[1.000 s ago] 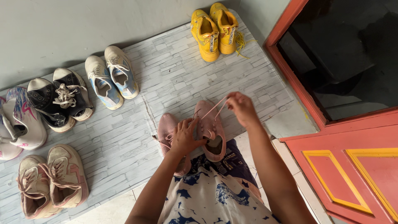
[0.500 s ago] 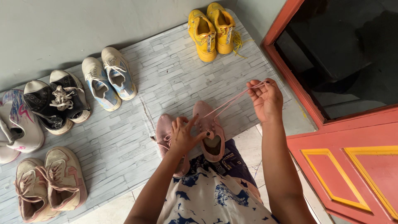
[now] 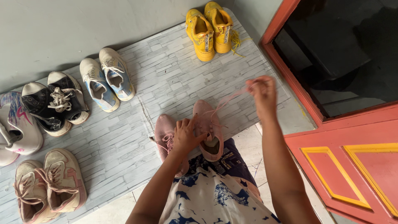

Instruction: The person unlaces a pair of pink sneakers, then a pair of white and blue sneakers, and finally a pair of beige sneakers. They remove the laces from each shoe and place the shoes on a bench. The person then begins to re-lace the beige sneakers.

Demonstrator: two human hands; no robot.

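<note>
Soft, even daylight; raised hand (image 3: 262,92) motion-blurred.

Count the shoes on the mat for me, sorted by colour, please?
Yellow shoes: 2
Pink shoes: 2
White and blue shoes: 2
Black shoes: 2
Worn beige-pink shoes: 2
White shoes with colourful print, partly cut off: 2
Total: 12
</note>
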